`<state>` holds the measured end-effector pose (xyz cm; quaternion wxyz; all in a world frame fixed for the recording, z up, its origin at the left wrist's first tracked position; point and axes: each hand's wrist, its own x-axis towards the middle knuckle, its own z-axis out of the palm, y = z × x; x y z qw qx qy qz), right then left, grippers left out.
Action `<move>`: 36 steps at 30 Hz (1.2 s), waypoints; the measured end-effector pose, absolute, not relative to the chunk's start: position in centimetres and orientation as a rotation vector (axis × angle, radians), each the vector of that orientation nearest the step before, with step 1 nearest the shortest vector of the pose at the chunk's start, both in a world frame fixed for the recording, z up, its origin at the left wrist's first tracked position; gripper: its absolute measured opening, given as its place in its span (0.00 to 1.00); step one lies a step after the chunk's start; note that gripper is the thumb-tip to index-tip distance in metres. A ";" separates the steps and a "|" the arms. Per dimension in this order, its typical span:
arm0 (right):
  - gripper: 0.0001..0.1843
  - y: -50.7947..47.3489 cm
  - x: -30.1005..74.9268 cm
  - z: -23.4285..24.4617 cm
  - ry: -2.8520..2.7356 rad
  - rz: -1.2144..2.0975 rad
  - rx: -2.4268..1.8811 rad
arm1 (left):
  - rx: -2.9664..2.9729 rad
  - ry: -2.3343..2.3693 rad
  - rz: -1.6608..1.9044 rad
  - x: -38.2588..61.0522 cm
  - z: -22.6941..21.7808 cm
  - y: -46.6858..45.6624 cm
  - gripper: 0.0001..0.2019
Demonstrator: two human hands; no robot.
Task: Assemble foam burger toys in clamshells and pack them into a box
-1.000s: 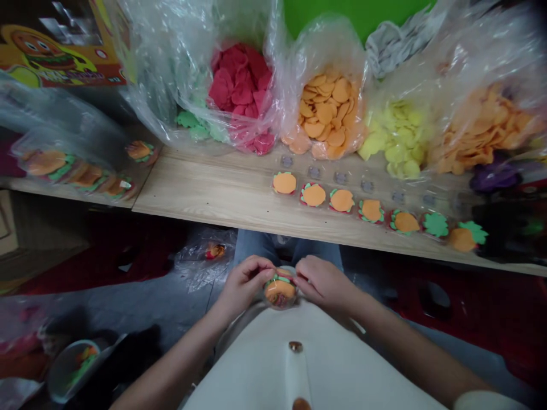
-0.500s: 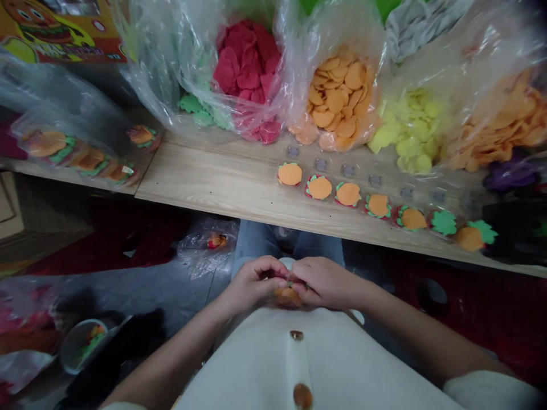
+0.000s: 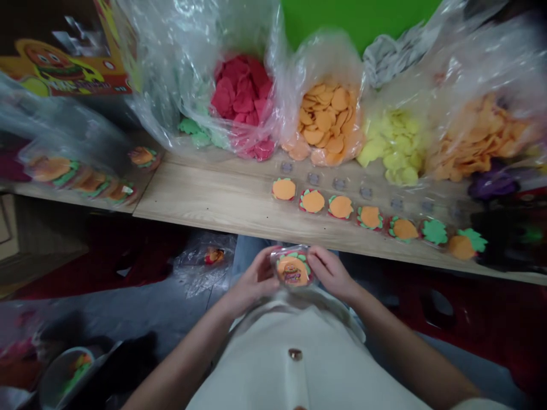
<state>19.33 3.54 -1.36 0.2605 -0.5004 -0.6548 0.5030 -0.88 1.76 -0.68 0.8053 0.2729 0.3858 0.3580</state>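
Observation:
Both my hands hold one small round clear case with an orange, green and red felt burger (image 3: 293, 269) inside, just above my lap. My left hand (image 3: 252, 282) grips its left edge, fingers curled. My right hand (image 3: 331, 272) pinches its right edge. The printed orange face of the burger points up at me. On the wooden shelf (image 3: 213, 196) ahead lies a row of several similar burger stacks (image 3: 341, 206) in a clear tray.
Clear plastic bags at the back hold red felt pieces (image 3: 241, 94), orange discs (image 3: 325, 119), yellow pieces (image 3: 395, 145) and more orange pieces (image 3: 482, 134). Packed burgers in a bag (image 3: 81, 176) lie at the left. A burger-print box (image 3: 64, 62) stands top left. A bowl (image 3: 64, 373) sits on the floor.
Half a second ago my hands were closed over the burger case, hiding it. Now they have lifted it slightly forward and turned it so its printed face shows.

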 end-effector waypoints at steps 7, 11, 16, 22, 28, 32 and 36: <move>0.18 2.5 19.4 -2.7 -0.997 1.746 -1.236 | 0.364 0.991 0.924 2.7 1.5 3.8 0.20; 0.15 2.4 18.6 -2.4 -0.755 1.619 -1.196 | 0.451 0.919 0.880 5.7 2.1 5.7 0.18; 0.14 2.9 24.7 -1.1 -0.900 1.467 -1.263 | 0.482 0.900 0.826 9.8 2.7 7.3 0.18; 0.14 1.1 48.8 0.7 -0.367 0.113 -2.147 | 0.518 1.054 0.863 11.6 3.4 9.1 0.18; 0.08 1.1 60.2 0.4 -0.213 0.496 -2.094 | 0.630 1.096 0.804 13.3 3.9 9.9 0.18; 0.07 1.2 60.1 -0.8 -0.289 0.697 -1.969 | 0.664 1.111 0.789 14.0 3.8 9.5 0.20; 0.11 -0.4 58.9 -1.9 -0.352 0.537 -1.887 | 0.678 1.110 0.764 14.0 3.6 9.6 0.21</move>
